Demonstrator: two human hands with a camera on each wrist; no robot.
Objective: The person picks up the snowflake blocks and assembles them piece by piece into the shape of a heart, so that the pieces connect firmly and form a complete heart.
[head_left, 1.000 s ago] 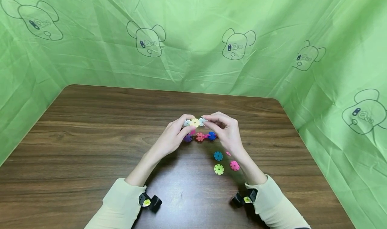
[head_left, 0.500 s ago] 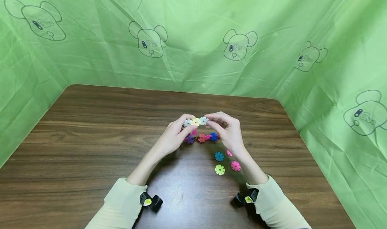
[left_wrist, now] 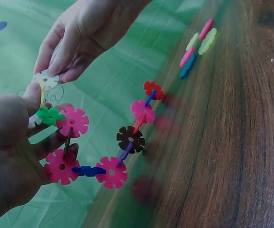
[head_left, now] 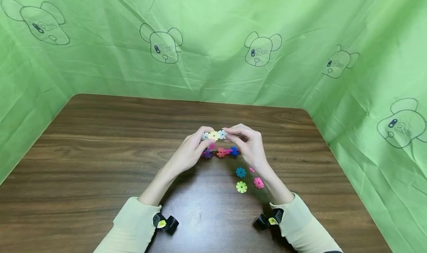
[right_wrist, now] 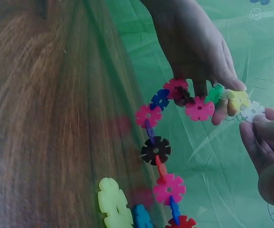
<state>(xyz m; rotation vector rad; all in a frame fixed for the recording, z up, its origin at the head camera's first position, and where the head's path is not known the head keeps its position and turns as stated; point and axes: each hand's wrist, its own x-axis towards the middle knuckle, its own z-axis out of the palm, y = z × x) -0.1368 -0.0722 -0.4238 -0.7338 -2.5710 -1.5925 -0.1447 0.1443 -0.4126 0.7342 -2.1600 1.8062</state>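
My left hand [head_left: 188, 153] holds a chain of notched plastic snowflake discs, its thumb and fingers around the yellow disc [right_wrist: 239, 99]. A white disc [right_wrist: 252, 111] sits at the yellow one's edge, pinched between the thumb and fingertips of my right hand [head_left: 248, 140]. Below the left fingers the chain bends and hangs, with a green disc [left_wrist: 50, 115], several pink discs [left_wrist: 111, 172], a dark brown disc [left_wrist: 131, 139] and, at its far end, a red disc [left_wrist: 153, 90]. Both hands are raised over the middle of the table.
On the wooden table [head_left: 116, 153], loose discs lie in front of the right forearm: a teal disc [head_left: 241, 172], a lime disc [head_left: 241, 187] and a pink disc [head_left: 258, 183], plus another pink one partly hidden by the wrist. A green curtain [head_left: 213, 75] hangs behind.
Both hands stay nearly in place. The right fingertips make small shifts at the white disc, which showed a little more half a second ago. The loose discs have not moved.
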